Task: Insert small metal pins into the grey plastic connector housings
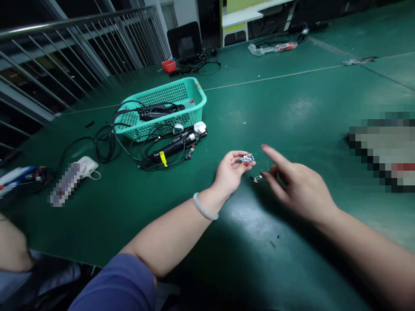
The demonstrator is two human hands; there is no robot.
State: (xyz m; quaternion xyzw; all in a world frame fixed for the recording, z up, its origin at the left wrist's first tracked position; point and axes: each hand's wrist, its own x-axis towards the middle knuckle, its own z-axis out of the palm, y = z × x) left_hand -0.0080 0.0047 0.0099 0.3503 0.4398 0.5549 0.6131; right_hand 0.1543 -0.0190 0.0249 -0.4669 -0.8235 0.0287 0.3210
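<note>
My left hand, with a pale bangle at its wrist, pinches a small silver-and-black part with fine detail between thumb and fingers. Its exact kind is too small to make out. Just to the right hovers my right hand, index finger stretched out and thumb apart, no object visible between them. Close to that thumb's tip is a small white rectangular frame; whether they touch I cannot tell. Tiny dark and tan bits lie beside the frame on the green table.
A turquoise basket holds a black corded tool; another black corded tool lies before it. Farther off are a red box and a plastic bag. A blurred-out flat object is at right, a person's arm at left.
</note>
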